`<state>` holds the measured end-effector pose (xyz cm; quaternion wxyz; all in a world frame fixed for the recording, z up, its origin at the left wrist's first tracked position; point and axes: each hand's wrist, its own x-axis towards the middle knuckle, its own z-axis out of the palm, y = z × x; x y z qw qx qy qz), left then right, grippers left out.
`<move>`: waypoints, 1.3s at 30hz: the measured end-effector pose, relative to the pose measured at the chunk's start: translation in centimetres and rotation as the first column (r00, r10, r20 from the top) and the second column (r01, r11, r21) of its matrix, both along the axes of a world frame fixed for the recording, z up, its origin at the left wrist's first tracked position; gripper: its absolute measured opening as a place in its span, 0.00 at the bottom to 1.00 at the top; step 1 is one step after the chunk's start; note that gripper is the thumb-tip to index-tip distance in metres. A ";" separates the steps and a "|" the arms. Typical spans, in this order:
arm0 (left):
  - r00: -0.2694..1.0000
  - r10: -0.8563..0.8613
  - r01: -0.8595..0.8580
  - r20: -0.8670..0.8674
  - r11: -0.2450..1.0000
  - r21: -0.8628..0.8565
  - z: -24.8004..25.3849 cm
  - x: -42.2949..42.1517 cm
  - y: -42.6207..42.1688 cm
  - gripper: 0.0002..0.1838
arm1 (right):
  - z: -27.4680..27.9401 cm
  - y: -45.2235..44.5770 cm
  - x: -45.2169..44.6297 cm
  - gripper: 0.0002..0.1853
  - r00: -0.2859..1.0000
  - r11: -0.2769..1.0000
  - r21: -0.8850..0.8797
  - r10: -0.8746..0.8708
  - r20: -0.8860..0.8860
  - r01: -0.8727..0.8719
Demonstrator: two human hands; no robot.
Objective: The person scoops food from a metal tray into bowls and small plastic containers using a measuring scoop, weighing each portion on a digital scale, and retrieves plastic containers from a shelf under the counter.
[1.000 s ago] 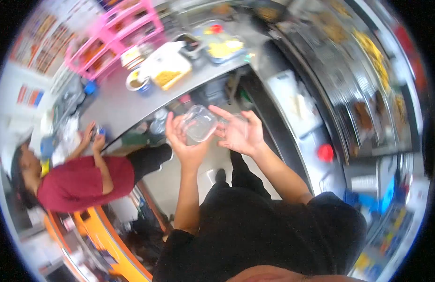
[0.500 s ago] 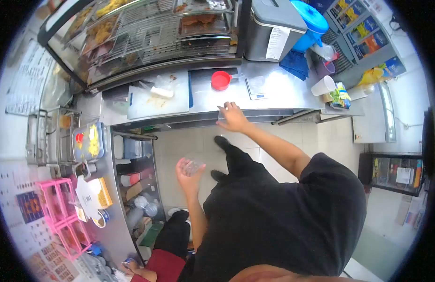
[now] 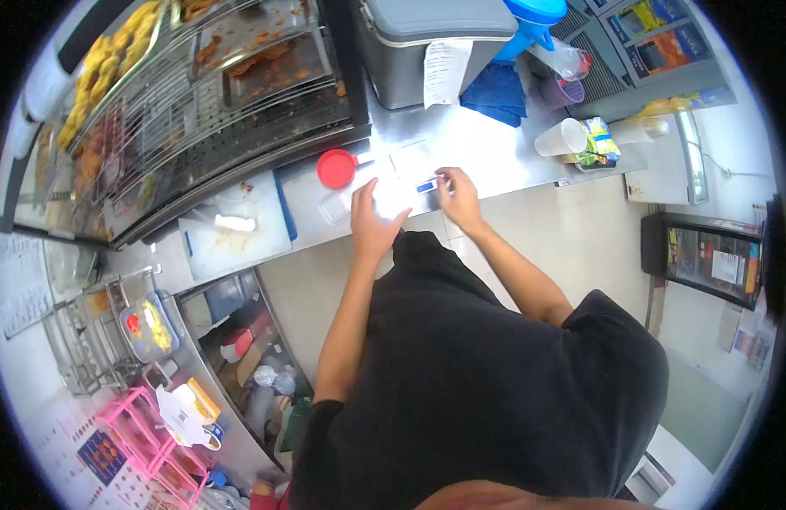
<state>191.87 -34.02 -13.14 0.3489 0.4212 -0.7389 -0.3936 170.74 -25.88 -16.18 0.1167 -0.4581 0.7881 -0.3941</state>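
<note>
My left hand (image 3: 376, 223) is over the counter's front edge, thumb and fingers spread apart. Just left of it lies a clear plastic container (image 3: 334, 206); I cannot tell whether they touch. My right hand (image 3: 461, 201) has its fingertips at the front right corner of a small kitchen scale (image 3: 412, 158), beside its blue display. Its fingers are lightly bent and do not wrap round the scale. Behind the container stands a red measuring cup (image 3: 337, 168).
A white cutting board (image 3: 233, 242) with a white-handled tool lies left. Behind stand a glass food warmer (image 3: 240, 140), a grey cooler box (image 3: 439, 25) and blue cloths (image 3: 496, 92). White cups (image 3: 561, 138) lie to the right. A pink rack (image 3: 146, 433) stands on the side counter.
Both hands have moved forward to the counter. The clear container, earlier in my left hand, now lies beside the red cup. My right hand has reached the scale. The view has shifted.
</note>
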 end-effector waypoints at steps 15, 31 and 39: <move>0.995 -0.066 0.066 0.075 0.998 0.007 -2.7 -6.7 -2.3 0.53 | -2.3 0.4 -5.9 0.15 0.996 0.959 0.274 0.062 0.065 -0.078; 0.680 0.728 -0.712 0.084 0.629 0.314 -3.8 29.9 -4.9 0.16 | -6.4 -0.2 -8.9 0.13 0.922 0.891 0.283 0.283 0.265 -0.355; 0.466 0.883 -0.629 -0.055 0.374 0.681 -4.1 48.3 -8.2 0.12 | -5.0 0.9 -3.4 0.11 0.787 0.961 0.238 -0.255 0.561 0.142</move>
